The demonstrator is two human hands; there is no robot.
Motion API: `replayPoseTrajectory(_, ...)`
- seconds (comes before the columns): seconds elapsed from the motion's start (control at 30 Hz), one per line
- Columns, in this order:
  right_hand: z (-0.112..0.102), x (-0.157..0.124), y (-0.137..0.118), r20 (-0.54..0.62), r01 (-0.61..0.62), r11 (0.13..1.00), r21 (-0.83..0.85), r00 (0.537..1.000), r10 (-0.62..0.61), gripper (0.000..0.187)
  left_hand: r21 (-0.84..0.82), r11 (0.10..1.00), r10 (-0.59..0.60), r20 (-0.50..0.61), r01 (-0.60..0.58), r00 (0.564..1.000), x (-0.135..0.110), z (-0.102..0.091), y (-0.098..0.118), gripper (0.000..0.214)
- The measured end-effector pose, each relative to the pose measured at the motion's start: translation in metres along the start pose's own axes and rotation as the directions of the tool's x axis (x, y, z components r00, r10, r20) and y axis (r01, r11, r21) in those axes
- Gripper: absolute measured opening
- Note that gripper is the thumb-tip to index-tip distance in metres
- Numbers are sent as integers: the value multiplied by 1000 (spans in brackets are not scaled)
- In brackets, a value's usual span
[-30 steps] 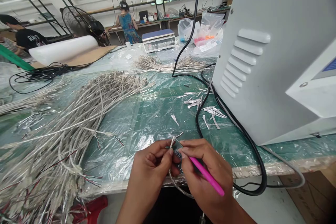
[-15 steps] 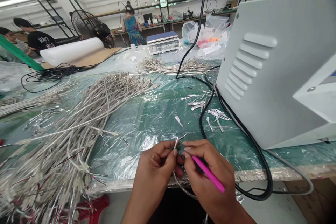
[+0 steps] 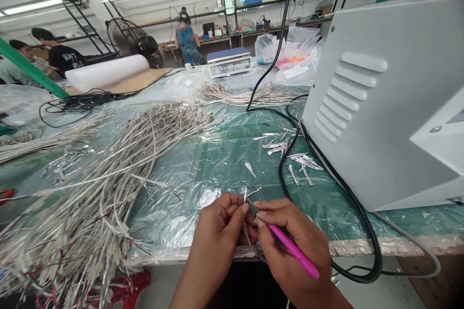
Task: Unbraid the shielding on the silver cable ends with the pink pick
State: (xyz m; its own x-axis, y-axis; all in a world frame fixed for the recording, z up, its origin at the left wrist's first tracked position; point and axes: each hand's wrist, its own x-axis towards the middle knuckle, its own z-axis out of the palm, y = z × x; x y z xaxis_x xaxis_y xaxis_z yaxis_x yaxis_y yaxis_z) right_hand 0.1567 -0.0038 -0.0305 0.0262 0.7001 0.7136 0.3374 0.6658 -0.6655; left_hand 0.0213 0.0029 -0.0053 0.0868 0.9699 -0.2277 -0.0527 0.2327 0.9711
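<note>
My left hand point(image 3: 226, 219) is closed, pinching a thin cable point(image 3: 246, 231) near its stripped end. The cable's silvery, foil-like end point(image 3: 245, 196) sticks up above the fingertips, and a second silvery strand points to the right. In my right hand point(image 3: 290, 239) is a slim pink-handled tool point(image 3: 295, 252), held like a pen. Its thin metal tip point(image 3: 253, 205) meets the cable end at my left fingertips; the exact contact is hidden. Both hands are above the table's front edge.
A large pile of braided cables point(image 3: 119, 169) covers the left side. Foil scraps point(image 3: 306, 161) lie beyond my hands. A black cord point(image 3: 284, 174) loops beside a grey machine housing point(image 3: 380, 106). A scale point(image 3: 229, 63) and plastic bags point(image 3: 290, 55) stand farther back; people work in the background.
The whole view has shifted slightly, so things appear a little lower and farther right. My hands keep their grips, and the tool's tip stays at the cable end.
</note>
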Motion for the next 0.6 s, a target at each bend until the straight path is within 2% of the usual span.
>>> replayPoseTrajectory(0.23,2,2,1,29,7,1000,13,1000,-7,24,-36,999,-16,-4,16,1000,1,1,1,18)
replayPoseTrajectory(0.6,3,1,1,20,-20,1000,-4,1000,20,23,31,999,12,-5,-12,1000,0,0,-1,16)
